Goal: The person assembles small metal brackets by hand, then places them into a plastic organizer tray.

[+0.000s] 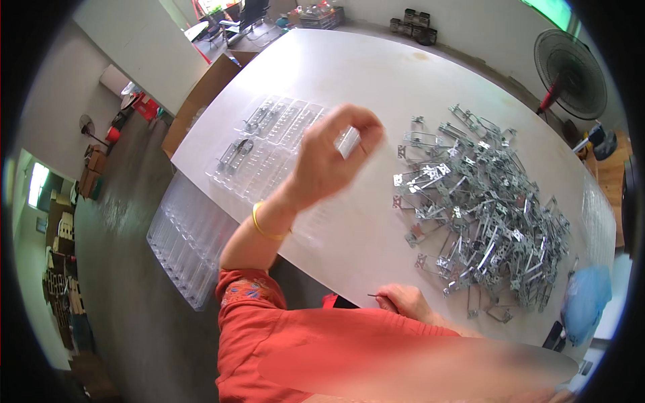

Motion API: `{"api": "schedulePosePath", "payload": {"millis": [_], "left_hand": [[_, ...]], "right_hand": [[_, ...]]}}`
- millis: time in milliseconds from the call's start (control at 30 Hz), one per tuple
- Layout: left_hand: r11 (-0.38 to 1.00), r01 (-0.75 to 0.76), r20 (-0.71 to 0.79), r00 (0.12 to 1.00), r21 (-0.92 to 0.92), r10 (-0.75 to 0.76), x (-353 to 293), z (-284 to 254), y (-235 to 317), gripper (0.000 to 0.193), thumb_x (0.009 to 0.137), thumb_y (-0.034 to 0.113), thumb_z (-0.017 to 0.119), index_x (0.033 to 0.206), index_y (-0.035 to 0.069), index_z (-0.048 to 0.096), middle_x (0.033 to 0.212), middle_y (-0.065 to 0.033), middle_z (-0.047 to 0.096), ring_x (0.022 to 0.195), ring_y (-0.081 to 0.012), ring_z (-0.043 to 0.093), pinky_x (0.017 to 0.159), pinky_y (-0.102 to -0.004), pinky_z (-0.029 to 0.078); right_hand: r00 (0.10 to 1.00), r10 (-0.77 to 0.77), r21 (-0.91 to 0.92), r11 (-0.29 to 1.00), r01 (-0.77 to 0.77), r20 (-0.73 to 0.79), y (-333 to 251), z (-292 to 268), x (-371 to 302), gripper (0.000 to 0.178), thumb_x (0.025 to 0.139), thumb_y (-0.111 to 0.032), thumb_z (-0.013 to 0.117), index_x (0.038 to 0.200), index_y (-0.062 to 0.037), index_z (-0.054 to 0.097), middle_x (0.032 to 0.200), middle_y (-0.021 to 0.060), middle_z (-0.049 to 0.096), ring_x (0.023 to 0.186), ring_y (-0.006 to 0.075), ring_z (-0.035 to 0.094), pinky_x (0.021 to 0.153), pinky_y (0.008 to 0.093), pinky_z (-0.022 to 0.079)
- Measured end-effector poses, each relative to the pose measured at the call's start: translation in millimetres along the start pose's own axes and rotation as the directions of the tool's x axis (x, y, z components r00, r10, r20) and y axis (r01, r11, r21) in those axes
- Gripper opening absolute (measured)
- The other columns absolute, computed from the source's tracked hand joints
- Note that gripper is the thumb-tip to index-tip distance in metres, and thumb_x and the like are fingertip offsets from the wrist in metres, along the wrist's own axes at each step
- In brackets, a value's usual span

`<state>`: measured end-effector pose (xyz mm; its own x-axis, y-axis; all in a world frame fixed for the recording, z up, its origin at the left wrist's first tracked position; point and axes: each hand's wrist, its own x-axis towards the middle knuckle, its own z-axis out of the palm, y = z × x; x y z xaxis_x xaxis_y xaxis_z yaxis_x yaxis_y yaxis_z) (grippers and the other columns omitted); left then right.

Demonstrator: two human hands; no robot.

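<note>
Now the right of the table is taken up by piled brackets; at left, trays are laid out, further containers being placed beyond the left edge (a fan is stationed behind, far right).

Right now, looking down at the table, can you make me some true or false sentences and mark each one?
1. The left hand is resting on the metal parts. False: it is raised in the air, in front of the clear trays in this view.
2. The right hand holds a thin dark rod. True.
3. The metal parts stand in one neat row. False: they lie in a jumbled heap on the white table.
4. A yellow bracelet is on the left arm. True.
5. The left sleeve is green. False: it is red.
</note>
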<state>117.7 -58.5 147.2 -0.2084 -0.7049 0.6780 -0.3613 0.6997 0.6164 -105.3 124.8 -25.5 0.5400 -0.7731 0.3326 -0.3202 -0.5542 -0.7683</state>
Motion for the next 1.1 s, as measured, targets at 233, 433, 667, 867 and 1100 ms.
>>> {"api": "schedulePosePath", "payload": {"millis": [233,433,667,867,1100], "left_hand": [[0.829,-0.559,0.056,0.827,-0.024,0.559,-3,35,131,0.021,0.082,0.008,0.075,0.098,0.006,0.064,0.075,-0.0018,0.061,0.062,-0.0177,0.059,0.073,-0.0384,0.051],[0.786,-0.618,0.020,0.786,0.011,0.618,-37,35,164,0.016,0.084,0.012,0.068,0.098,0.009,0.063,0.075,-0.0006,0.059,0.058,-0.0157,0.057,0.069,-0.0373,0.051],[0.720,-0.676,0.120,0.737,0.157,0.665,-55,14,193,0.021,0.088,0.025,0.056,0.101,0.011,0.063,0.071,-0.0005,0.061,0.055,-0.0137,0.057,0.069,-0.0363,0.053],[0.630,-0.746,0.212,0.666,0.215,0.716,-60,-14,193,0.032,0.091,0.036,0.046,0.103,0.012,0.063,0.068,-0.0004,0.062,0.053,-0.0121,0.057,0.068,-0.0355,0.055],[0.560,-0.801,0.368,0.596,0.211,0.714,-48,-12,199,0.046,0.062,-0.024,0.057,0.090,0.012,0.048,0.083,0.0039,0.054,0.070,-0.0078,0.056,0.084,-0.0304,0.052]], "right_hand": [[0.997,0.042,0.104,0.993,-0.049,0.063,15,15,-12,0.018,0.084,-0.006,0.070,0.100,-0.0051,0.061,0.084,0.0127,0.065,0.072,0.0328,0.065,0.062,0.0411,0.054],[0.998,-0.008,-0.177,0.984,0.019,0.059,47,36,-26,0.014,0.079,-0.014,0.063,0.082,-0.0007,0.066,0.077,0.0214,0.065,0.073,0.0399,0.065,0.067,0.0505,0.049],[0.983,-0.167,0.104,0.979,0.174,-0.073,-10,-6,-2,0.011,0.089,-0.008,0.066,0.097,-0.0025,0.060,0.087,0.0150,0.065,0.079,0.0361,0.064,0.071,0.0429,0.053],[0.980,-0.152,0.071,0.984,0.163,-0.129,-7,-6,-6,0.010,0.090,-0.010,0.065,0.096,-0.0037,0.060,0.085,0.0148,0.064,0.078,0.0360,0.064,0.069,0.0429,0.052],[0.981,-0.183,0.045,0.981,0.187,-0.069,1,8,-9,0.010,0.089,-0.011,0.065,0.096,-0.0044,0.061,0.086,0.0129,0.064,0.078,0.0333,0.065,0.068,0.0412,0.053]]}}
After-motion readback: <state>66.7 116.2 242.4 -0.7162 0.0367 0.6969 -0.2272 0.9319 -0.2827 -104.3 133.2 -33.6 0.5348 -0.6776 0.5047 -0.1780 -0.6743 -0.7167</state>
